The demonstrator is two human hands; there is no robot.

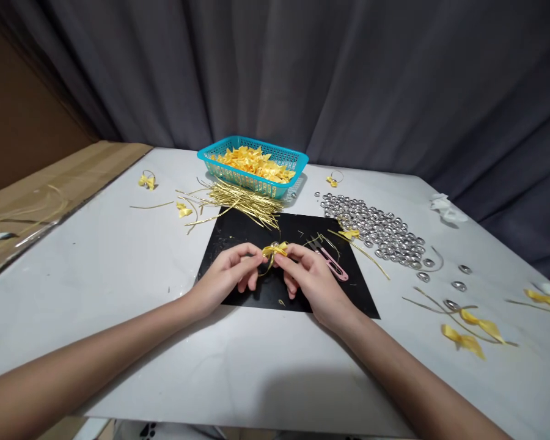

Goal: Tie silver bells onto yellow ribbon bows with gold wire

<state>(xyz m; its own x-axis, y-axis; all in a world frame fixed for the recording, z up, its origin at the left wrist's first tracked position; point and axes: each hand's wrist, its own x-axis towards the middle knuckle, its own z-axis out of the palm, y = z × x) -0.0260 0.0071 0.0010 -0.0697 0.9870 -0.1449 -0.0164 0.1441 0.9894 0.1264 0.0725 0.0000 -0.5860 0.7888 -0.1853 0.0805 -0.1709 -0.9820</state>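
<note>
So the left hand (224,270) and right hand (314,278) are nearly meeting out front, each pinching one end of a small yellow bow (280,248) between thumb and fingertips. Other fingers are loosely curled. There's a shiny silver bead at the middle of the bow, and a bit of gold cord (270,266) loops down below it, between the hands.

All this is right above a black mat (360,293) on the white desk (123,263). Pink-handled snips (338,269) lie on the mat just beside the right hand, and a few tiny scraps are scattered around.

Just past the mat, a messy bundle of gold cords (247,201) sits in front of a turquoise plastic basket (231,175), which is holding a big heap of yellow bows (256,164). Off to the right there's a spread of loose silver beads (376,227), plus more bows (462,341) and cords nearer the desk's right edge. Two bows with round loops sit apart: one far left (146,181), one right of the basket (332,181). Crumpled white stuff (448,209) lies beyond the beads, cardboard (73,174) at left, gray curtain (275,73) behind.
</note>
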